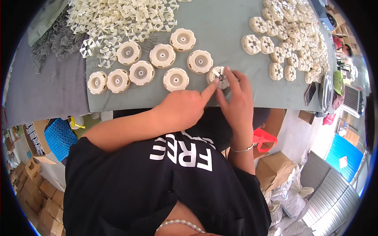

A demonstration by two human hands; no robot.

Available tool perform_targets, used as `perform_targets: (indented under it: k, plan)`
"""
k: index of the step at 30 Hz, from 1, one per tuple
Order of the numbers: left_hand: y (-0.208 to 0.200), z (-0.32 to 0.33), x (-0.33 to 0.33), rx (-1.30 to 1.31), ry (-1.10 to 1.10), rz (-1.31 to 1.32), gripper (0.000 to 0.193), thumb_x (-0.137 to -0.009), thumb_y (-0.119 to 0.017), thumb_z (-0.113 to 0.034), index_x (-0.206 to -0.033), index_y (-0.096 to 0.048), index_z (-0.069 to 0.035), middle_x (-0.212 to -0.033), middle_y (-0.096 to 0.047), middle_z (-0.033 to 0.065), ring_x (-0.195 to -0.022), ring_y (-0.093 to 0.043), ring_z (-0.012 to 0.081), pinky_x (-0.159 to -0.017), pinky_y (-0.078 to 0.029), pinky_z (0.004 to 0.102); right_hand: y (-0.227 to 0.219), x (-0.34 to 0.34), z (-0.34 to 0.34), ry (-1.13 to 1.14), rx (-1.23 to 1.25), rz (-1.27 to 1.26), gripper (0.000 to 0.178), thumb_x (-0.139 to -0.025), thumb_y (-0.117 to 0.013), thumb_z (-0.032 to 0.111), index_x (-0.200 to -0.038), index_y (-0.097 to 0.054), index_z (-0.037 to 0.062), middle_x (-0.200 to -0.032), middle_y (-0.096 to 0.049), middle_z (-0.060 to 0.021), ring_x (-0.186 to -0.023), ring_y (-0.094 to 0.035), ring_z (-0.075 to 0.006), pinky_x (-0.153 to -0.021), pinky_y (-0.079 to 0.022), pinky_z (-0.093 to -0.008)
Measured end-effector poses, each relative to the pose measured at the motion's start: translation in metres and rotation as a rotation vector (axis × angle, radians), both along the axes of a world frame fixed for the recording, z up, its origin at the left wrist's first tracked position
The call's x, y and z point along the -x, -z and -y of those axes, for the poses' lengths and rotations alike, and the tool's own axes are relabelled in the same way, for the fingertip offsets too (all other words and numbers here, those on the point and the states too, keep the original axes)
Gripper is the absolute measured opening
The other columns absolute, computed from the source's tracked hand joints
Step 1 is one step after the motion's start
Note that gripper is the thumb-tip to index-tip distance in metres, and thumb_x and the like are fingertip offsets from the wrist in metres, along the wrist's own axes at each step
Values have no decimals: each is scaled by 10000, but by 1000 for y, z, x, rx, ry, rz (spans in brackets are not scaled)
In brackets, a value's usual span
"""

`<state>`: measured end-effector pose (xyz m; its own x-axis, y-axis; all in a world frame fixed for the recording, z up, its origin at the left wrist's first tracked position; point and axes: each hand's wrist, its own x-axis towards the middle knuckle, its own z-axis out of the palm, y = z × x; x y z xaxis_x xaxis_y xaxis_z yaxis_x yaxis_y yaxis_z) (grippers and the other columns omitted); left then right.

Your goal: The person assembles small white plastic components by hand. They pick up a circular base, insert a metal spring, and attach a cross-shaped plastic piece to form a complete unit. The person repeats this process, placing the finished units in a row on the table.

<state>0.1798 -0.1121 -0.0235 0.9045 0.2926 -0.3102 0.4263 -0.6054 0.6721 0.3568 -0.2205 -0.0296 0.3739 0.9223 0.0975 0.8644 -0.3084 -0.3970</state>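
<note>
A round off-white plastic housing (216, 73) with a spoked insert lies near the table's front edge. My right hand (238, 92) is closed around its right side, thumb on the near rim and fingers at the far edge. The index finger of my left hand (185, 106) stretches out and presses on the housing's near left part; the other fingers of that hand are curled under. Fingertips cover part of the insert. To the left sit several similar open round housings, such as this housing (176, 80) and this one (200, 61), some with a grey spring inside.
Loose white spoked inserts (122, 19) are heaped at the back left, beside a pile of grey springs (55, 41). Several assembled round parts (276, 71) crowd the right side. A phone (310, 94) and a metal tray (327, 93) lie at the right edge.
</note>
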Motion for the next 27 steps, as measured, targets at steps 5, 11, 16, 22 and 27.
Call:
perform_targets:
  k: [5, 11, 16, 22, 27]
  plan:
    - [12, -7, 21, 966, -291, 326, 605, -1073, -524, -199, -1626, -364, -13, -1099, -685, 139, -972, -672, 206, -841, -565, 387, 2, -35, -1, 47, -251, -18, 489, -882, -807, 122, -1345, -677, 31, -1378, -629, -176, -1248, -622, -359, -1018, -524, -454]
    - [22, -9, 40, 1571, -547, 459, 585, -1120, -456, -237, -1638, -331, 4, -1347, -582, 132, -1123, -637, 182, -931, -564, 343, -8, 35, -9, -344, -254, -460, 348, -812, -822, 41, -1156, -766, 44, -1143, -724, -123, -1071, -665, -287, -947, -521, -388]
    - [15, -13, 52, 1342, -464, 410, 562, -1110, -496, -137, -1637, -339, -23, -1422, -568, 114, -1205, -619, 178, -995, -571, 350, 3, 48, -10, -311, -355, -584, 257, -796, -802, -35, -1030, -737, 48, -1032, -744, -86, -1018, -678, -309, -915, -536, -407]
    - [2, -13, 59, 1327, -471, 476, 443, -1085, -563, -47, -1522, -500, -5, -1375, -629, 124, -1195, -672, 183, -971, -597, 338, 9, 49, 1, -157, -463, -753, 224, -840, -750, -92, -1035, -728, 15, -998, -741, -88, -965, -693, -249, -878, -543, -366]
    - [6, -9, 62, 1207, -523, 520, 349, -1070, -602, -27, -1418, -608, 3, -1258, -699, 111, -1079, -729, 187, -905, -622, 323, 5, 57, 4, -24, -516, -865, 198, -875, -737, -101, -1049, -734, -5, -1013, -723, -107, -949, -688, -204, -872, -537, -331]
